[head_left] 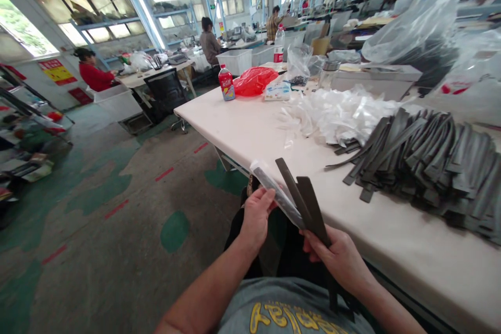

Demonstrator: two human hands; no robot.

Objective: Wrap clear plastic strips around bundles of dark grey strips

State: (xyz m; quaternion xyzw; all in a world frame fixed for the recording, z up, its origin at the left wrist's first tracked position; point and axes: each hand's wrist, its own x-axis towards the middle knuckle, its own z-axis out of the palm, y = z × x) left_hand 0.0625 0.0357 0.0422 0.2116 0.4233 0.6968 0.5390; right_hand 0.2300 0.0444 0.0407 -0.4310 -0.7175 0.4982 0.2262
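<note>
Dark grey flat strips (313,203) fan out from my right hand (332,253), whose fingers are wrapped round them over my lap. A clear plastic sleeve (279,193) with a dark strip inside slants across in front of them. My left hand (260,214) pinches the side of this sleeve between thumb and fingers. The sleeve's lower end meets the strips close to my right fingertips. To the right on the table lies a big heap of similar dark strips (426,162). Beside it is a pile of empty clear plastic sleeves (340,112).
The pale table (230,125) has its edge right by my hands. On it stand a red-labelled drink bottle (226,83), a red plastic bag (254,81), a tissue pack (277,91) and a grey box (376,81). Several people work at tables farther back; a black chair (166,91) stands left.
</note>
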